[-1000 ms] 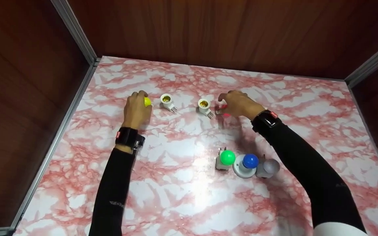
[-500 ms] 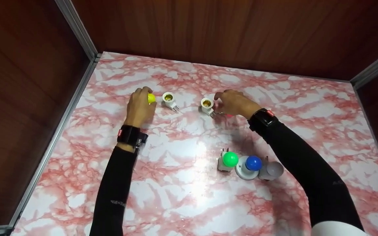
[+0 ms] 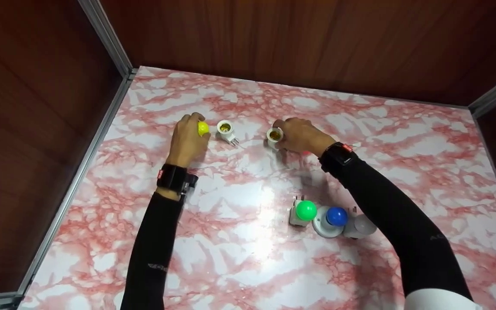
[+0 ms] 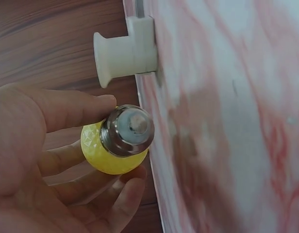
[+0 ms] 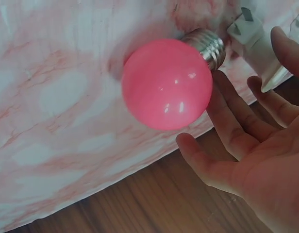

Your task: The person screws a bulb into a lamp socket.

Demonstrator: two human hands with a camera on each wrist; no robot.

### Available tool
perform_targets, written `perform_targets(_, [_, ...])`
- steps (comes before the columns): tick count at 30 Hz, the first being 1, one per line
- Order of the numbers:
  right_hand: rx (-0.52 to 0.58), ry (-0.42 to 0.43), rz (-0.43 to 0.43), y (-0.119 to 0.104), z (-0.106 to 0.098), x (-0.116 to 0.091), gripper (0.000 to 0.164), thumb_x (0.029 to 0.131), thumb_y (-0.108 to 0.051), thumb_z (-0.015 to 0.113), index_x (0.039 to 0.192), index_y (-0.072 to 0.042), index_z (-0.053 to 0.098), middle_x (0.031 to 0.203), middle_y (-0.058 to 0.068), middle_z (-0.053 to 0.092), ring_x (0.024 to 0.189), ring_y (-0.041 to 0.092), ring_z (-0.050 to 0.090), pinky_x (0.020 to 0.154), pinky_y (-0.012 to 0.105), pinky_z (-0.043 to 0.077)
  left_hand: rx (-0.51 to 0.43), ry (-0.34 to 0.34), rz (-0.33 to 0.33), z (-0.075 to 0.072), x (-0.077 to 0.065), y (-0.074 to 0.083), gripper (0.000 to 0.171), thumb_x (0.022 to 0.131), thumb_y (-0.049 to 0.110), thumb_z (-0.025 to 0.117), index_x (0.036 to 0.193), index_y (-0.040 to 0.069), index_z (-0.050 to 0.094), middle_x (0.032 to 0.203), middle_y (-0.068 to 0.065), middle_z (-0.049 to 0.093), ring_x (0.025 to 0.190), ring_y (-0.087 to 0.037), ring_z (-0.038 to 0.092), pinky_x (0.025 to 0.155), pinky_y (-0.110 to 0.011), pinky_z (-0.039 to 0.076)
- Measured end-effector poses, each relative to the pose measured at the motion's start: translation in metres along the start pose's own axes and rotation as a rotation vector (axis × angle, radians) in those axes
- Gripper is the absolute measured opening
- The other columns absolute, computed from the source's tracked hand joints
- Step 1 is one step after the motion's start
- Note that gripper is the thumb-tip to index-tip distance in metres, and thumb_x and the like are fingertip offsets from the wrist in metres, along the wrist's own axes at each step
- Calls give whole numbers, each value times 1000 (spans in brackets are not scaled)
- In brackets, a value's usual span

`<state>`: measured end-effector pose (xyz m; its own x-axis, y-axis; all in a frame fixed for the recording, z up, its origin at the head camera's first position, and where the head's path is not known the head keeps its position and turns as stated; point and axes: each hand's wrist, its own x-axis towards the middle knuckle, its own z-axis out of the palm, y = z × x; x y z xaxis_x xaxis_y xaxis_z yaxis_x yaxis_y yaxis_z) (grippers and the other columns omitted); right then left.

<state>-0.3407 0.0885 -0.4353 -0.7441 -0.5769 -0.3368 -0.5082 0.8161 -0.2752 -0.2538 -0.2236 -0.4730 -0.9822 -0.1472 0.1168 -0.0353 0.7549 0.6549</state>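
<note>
My left hand (image 3: 185, 140) holds a yellow light bulb (image 4: 103, 153) between thumb and fingers. In the left wrist view its metal screw base faces the camera. Just right of it stands a white plug-in lamp socket (image 3: 225, 130), with its brass-lined opening upward. My right hand (image 3: 302, 135) is at a second white plug-in lamp socket (image 3: 274, 135), thumb and a finger on either side of its flared rim. A pink light bulb (image 5: 164, 85) lies on its side by the other fingers, mostly hidden under the hand in the head view.
Nearer me on the marbled table (image 3: 213, 245) stand a green bulb (image 3: 306, 211) in a plug-in socket, a blue bulb (image 3: 336, 216) on a round white base, and a greyish bulb (image 3: 364, 224), partly behind the right sleeve. Dark wood panels (image 3: 274, 38) enclose the table.
My right hand has moved left from over the pink bulb to the second socket and closed in on its rim. The left hand still holds the yellow bulb, almost unmoved.
</note>
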Motion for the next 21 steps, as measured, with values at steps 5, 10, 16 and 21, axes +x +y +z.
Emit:
perform_targets(5, [12, 34, -12, 0, 1, -5, 54, 98, -35, 76, 144, -15, 56, 133, 16, 67, 127, 36, 64, 109, 55, 54, -17, 11, 23, -2, -5, 11, 45, 95, 12, 75, 137, 1, 62, 130, -24, 66, 122, -40, 64, 107, -51, 57])
perform_targets(10, [73, 107, -69, 5, -2, -16, 57, 96, -32, 79, 144, -10, 57, 130, 17, 69, 122, 36, 65, 106, 54, 55, -49, 33, 48, -6, -11, 25, 45, 94, 12, 77, 136, 2, 63, 130, -22, 67, 123, -38, 65, 108, -49, 57])
perform_targets(16, [176, 245, -157, 12, -10, -36, 52, 93, -24, 82, 137, -5, 64, 125, 18, 73, 118, 35, 68, 104, 54, 57, -92, 67, 103, -15, -21, 46, 44, 94, 12, 76, 135, 2, 64, 132, -20, 67, 123, -36, 65, 109, -47, 57])
perform_targets(21, [235, 356, -194, 12, -18, -62, 46, 90, -22, 85, 130, -5, 68, 121, 14, 75, 114, 33, 70, 102, 51, 58, -113, 108, 173, -21, -33, 65, 44, 94, 14, 77, 134, 1, 65, 132, -19, 68, 122, -35, 65, 108, -46, 57])
